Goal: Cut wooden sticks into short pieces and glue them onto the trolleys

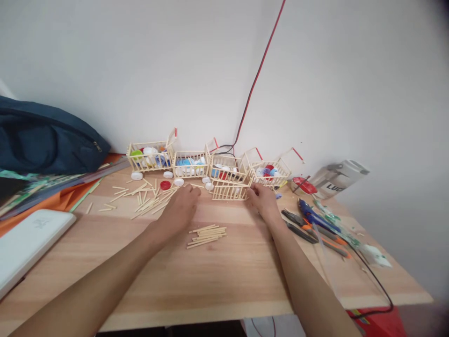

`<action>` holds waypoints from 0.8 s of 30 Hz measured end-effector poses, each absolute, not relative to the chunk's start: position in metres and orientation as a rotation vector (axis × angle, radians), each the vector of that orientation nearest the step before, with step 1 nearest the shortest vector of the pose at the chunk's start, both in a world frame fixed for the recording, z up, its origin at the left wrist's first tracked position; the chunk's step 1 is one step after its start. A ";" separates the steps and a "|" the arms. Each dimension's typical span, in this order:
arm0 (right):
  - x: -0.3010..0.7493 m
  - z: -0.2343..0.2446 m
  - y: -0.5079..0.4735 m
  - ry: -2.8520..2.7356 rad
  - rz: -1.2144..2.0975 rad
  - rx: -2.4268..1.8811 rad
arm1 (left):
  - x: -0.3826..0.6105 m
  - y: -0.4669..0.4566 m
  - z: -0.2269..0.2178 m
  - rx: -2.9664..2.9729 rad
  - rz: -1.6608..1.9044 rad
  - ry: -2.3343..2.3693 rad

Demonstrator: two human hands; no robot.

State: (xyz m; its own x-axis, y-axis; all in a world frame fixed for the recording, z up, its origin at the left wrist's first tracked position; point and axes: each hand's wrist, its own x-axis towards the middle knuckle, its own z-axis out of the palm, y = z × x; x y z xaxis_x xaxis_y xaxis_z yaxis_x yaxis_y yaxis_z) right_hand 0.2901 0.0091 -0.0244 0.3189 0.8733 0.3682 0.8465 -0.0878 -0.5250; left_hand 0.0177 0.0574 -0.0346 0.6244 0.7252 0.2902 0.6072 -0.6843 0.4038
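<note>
Steadying the slatted stick panel [229, 192] looks like the step in hand. It sits on the counter [210, 290] in front of the 3rd from the left of 4 stick carts [150, 161], beside the fingers of the right hand [264, 201]. Those fingers are bent and partly closed at the panel's right end; whether they pinch it or merely rest beside it, I cannot tell. The left hand [180, 206] is loosely curled beyond the panel's left end, near the loose sticks [149, 203]; I cannot tell whether it has hold of anything.

Thin slats likely snap or come unglued under a squeeze, so light fingertip pressure on the end bars suits best, with the panel kept square and clear of the cart behind. The short stick bundle [207, 235] lies between the forearms, where a dropped wrist could scatter it.

The left fingertips are turned away, and the right fingers mask the panel's right edge. The panel overlaps the cart's lower front, so whether they join is unclear. The white case [35, 245] is cut off at the left edge.
</note>
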 end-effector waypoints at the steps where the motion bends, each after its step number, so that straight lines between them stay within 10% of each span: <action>1: 0.290 -0.024 0.009 -1.520 0.055 -1.919 | 0.017 0.055 -0.032 2.620 0.603 1.101; 24: 0.252 0.004 -0.027 -1.667 0.474 -1.711 | 0.014 0.052 -0.021 2.833 0.355 1.167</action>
